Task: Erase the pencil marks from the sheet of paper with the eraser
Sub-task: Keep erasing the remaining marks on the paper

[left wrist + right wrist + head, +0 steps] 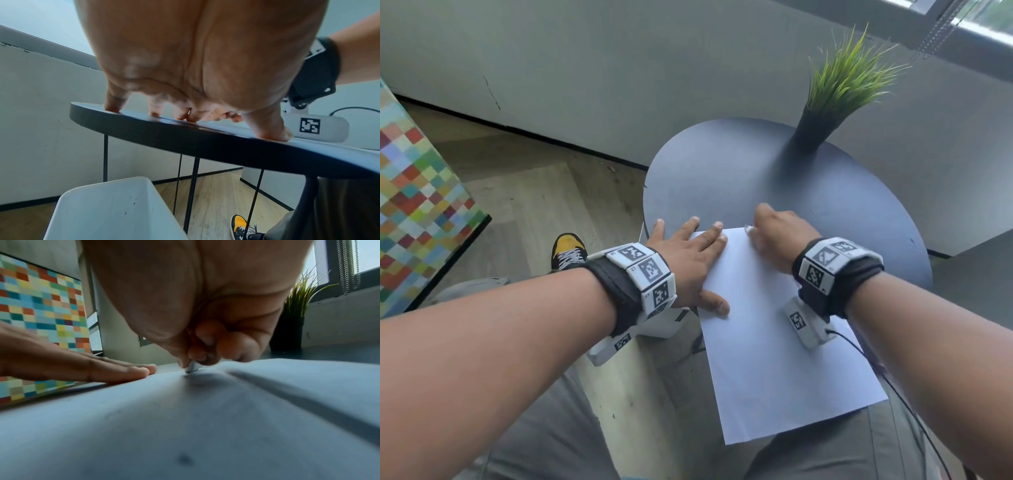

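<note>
A white sheet of paper point(774, 335) lies on the round dark table point(739, 171), its near end hanging over the table's edge. My left hand point(688, 253) lies flat with spread fingers on the sheet's far left corner and the tabletop. My right hand point(774, 236) is curled at the sheet's far edge and pinches a small white eraser point(749, 229). In the right wrist view the eraser point(192, 367) touches the paper point(185, 426) with its tip. No pencil marks show in the head view; a faint dark smudge point(185, 459) shows near the right wrist camera.
A potted grass plant point(822, 116) stands at the table's far side. A white bin point(111, 211) sits on the floor under the table's left edge. A multicoloured checked panel point(417, 205) stands to the left. My yellow and black shoe point(568, 251) rests on the wooden floor.
</note>
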{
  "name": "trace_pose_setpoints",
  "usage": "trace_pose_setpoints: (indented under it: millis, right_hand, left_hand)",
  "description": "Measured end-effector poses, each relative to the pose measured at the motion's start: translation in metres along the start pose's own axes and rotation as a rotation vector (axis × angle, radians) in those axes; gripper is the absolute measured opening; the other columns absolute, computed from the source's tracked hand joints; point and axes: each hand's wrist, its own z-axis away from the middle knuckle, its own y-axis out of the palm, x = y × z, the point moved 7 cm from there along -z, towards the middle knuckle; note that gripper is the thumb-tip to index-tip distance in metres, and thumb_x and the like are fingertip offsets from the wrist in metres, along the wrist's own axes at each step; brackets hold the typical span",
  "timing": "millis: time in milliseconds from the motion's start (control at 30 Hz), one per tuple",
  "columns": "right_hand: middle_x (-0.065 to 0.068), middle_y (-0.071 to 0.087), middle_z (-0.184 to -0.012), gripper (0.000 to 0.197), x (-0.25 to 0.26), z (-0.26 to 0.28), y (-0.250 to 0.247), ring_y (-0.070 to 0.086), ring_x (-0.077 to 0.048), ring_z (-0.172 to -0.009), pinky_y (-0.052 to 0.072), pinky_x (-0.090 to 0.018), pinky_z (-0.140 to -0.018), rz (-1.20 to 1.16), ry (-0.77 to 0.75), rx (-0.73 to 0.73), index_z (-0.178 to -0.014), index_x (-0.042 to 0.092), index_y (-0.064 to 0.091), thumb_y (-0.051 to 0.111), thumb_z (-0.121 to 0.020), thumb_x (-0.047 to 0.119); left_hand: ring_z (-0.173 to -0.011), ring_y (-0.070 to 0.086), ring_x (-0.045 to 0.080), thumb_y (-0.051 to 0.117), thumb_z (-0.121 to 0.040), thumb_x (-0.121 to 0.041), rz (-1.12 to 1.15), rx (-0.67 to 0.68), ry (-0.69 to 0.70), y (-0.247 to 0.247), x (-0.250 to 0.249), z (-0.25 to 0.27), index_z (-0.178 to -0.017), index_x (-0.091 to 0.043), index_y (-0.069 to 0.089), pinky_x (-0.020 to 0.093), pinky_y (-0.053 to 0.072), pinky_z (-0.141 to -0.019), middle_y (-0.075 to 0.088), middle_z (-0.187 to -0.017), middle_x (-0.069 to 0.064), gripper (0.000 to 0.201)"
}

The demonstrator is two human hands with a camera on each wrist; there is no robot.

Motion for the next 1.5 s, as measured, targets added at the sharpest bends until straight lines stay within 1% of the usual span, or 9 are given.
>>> trace_pose_setpoints:
  millis: [167,300,467,667,800,933,1100,1267,1500]
  right_hand:
    - [-0.017,0.060,-0.099,0.014,0.025,0.015,0.016,0.049,-0.034,-0.076,0.036,-0.034,-0.065,0.114,-0.088,0.027,-0.087,0.014,0.035,0.043,-0.095,0.021]
    - [-0.023,0.058,-0.106,0.013,-0.016,-0.006,-0.010,0.053,-0.040,-0.084,0.039,-0.036,-0.070,0.040,0.087,-0.050,-0.092,0.009,0.037,0.041,-0.095,0.022]
    - [-0.016,0.059,-0.096,0.017,0.026,0.035,0.020,0.052,-0.035,-0.082,0.042,-0.038,-0.068,0.005,-0.152,0.025,-0.096,0.014,0.039,0.042,-0.098,0.030]
    - [-0.010,0.065,-0.100,0.021,-0.029,-0.001,-0.009,0.061,-0.032,-0.090,0.048,-0.034,-0.076,-0.169,0.100,-0.060,-0.101,0.016,0.055,0.054,-0.093,0.036]
    - [0.003,0.066,-0.080,0.015,-0.023,0.018,0.001,0.067,-0.016,-0.065,0.056,-0.030,-0.067,-0.236,0.020,0.042,-0.090,0.021,0.061,0.063,-0.089,0.036]
    - [0.001,0.062,-0.088,0.020,-0.036,0.024,0.008,0.060,-0.023,-0.083,0.053,-0.037,-0.076,-0.164,0.028,0.054,-0.092,0.025,0.051,0.056,-0.091,0.044]
    - [0.002,0.056,-0.098,0.021,-0.036,0.017,-0.001,0.049,-0.025,-0.089,0.036,-0.033,-0.070,-0.058,-0.073,-0.010,-0.101,0.020,0.047,0.051,-0.097,0.041]
    - [0.001,0.056,-0.100,0.020,-0.032,0.012,0.001,0.049,-0.025,-0.088,0.039,-0.034,-0.072,0.013,-0.114,0.001,-0.097,0.023,0.044,0.050,-0.097,0.042]
    - [-0.009,0.059,-0.095,0.025,-0.038,0.006,-0.003,0.052,-0.031,-0.085,0.043,-0.038,-0.071,0.002,-0.033,-0.024,-0.100,0.012,0.041,0.043,-0.099,0.038]
  left_hand:
    - [-0.153,-0.013,0.026,0.037,-0.071,-0.094,0.014,-0.006,-0.003,0.000,0.001,0.000,-0.159,-0.023,-0.010,0.071,0.006,-0.114,-0.019,-0.166,-0.009,0.122]
    - [-0.153,-0.014,0.025,0.036,-0.070,-0.095,0.010,0.001,-0.011,0.002,0.001,-0.001,-0.158,-0.023,-0.010,0.070,0.006,-0.114,-0.020,-0.166,-0.009,0.123]
    - [-0.153,-0.014,0.025,0.037,-0.071,-0.094,0.011,0.003,-0.015,0.001,0.002,-0.001,-0.159,-0.023,-0.011,0.070,0.005,-0.114,-0.019,-0.166,-0.009,0.122]
    - [-0.153,-0.011,0.024,0.035,-0.069,-0.096,0.009,-0.013,-0.038,-0.002,-0.001,0.002,-0.159,-0.021,-0.008,0.069,0.007,-0.115,-0.016,-0.167,-0.007,0.124]
    - [-0.151,0.010,0.027,0.040,-0.067,-0.096,0.012,-0.093,-0.127,-0.012,-0.005,0.009,-0.157,-0.013,0.016,0.055,0.021,-0.117,0.009,-0.165,0.007,0.125]
    - [-0.119,0.039,0.026,0.040,-0.080,-0.085,-0.010,-0.235,-0.133,-0.024,-0.018,0.022,-0.125,-0.016,0.054,0.041,0.038,-0.095,0.041,-0.129,0.004,0.083]
    - [-0.122,0.039,0.022,0.056,-0.089,-0.061,0.157,-0.183,0.037,-0.034,-0.011,0.020,-0.119,-0.038,0.064,0.044,0.039,-0.104,0.044,-0.127,-0.003,0.038]
    - [-0.153,-0.001,0.022,0.049,-0.066,-0.091,0.030,-0.089,0.020,-0.022,0.011,0.000,-0.153,-0.045,0.016,0.059,0.011,-0.119,-0.001,-0.166,-0.007,0.104]
    - [-0.153,-0.012,0.017,0.041,-0.062,-0.098,-0.045,-0.065,0.053,-0.015,0.006,-0.013,-0.159,-0.031,0.006,0.064,0.004,-0.117,-0.010,-0.166,-0.014,0.123]
